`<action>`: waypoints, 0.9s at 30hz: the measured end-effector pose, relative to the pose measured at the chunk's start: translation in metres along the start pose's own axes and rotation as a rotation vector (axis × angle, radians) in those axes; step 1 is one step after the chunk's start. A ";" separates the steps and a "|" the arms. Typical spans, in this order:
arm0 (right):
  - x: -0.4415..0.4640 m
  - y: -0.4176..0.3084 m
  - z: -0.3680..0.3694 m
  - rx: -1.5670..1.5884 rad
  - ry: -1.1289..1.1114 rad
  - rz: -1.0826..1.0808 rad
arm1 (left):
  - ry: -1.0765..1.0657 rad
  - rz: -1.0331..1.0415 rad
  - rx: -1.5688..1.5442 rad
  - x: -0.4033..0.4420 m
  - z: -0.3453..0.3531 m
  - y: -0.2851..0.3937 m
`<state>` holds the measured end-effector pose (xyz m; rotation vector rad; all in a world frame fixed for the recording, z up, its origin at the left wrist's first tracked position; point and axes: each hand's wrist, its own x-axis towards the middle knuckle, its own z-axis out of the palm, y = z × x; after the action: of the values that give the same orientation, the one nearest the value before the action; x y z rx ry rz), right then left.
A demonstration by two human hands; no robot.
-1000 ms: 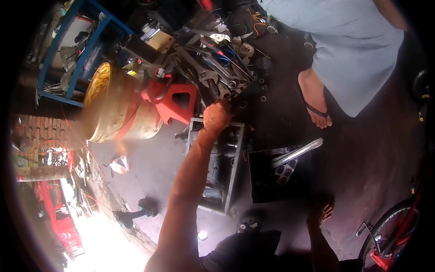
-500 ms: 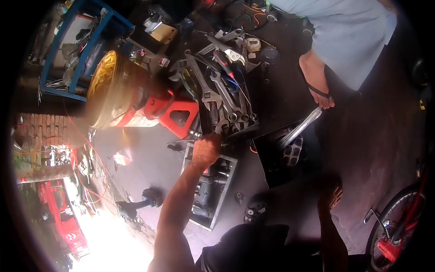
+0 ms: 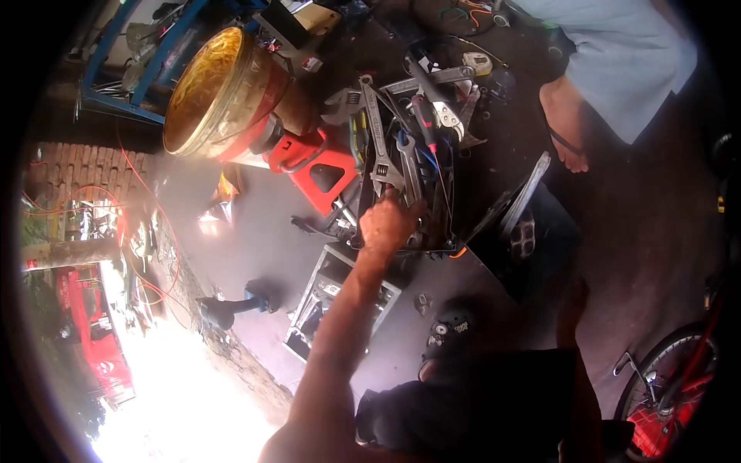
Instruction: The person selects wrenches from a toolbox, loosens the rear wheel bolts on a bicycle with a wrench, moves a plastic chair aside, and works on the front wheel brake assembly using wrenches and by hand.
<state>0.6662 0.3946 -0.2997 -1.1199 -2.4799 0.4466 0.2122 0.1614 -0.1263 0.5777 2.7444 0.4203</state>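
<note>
My left hand [image 3: 387, 225] reaches over the near end of a black box [image 3: 441, 251] full of hand tools. Its fingers curl down among the tools, and what they grip is hidden. Just beyond the fingers lies an adjustable wrench [image 3: 381, 166], beside an open-ended wrench [image 3: 409, 158]. Also in the box are a screwdriver [image 3: 424, 123] with a black and red handle and locking pliers [image 3: 444, 108]. My right hand [image 3: 573, 297] hangs dark and blurred at the right, apart from the tools; its fingers cannot be made out.
A yellow-stained bucket [image 3: 231, 108] and a red stand [image 3: 312, 166] are left of the box. A metal-framed tray [image 3: 328, 285] sits nearer me. To the right lies a black case [image 3: 540, 251]. Another person's sandalled foot [image 3: 563, 123] is beyond it, and a bicycle wheel [image 3: 668, 370] stands lower right.
My left hand has moved forward from the box's near edge to over the tools inside. The view has shifted, so the surroundings sit differently. My right hand's fingers are now less distinct.
</note>
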 end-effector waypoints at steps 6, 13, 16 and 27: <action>0.054 -0.051 0.002 0.391 0.052 0.335 | 0.142 -0.233 -0.112 0.024 0.055 0.040; -0.008 0.010 0.029 0.119 -0.025 0.178 | -0.103 -0.032 -0.601 0.033 0.047 -0.014; -0.047 0.072 0.042 -0.035 -0.023 0.042 | -0.195 -0.137 -0.892 -0.003 -0.027 -0.027; 0.014 0.000 0.023 0.618 -0.005 0.650 | -0.189 -0.193 -1.037 -0.051 -0.081 -0.047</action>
<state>0.6468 0.4027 -0.3170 -1.5858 -1.7065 1.2815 0.2118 0.0807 -0.0566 0.0609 1.9740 1.4813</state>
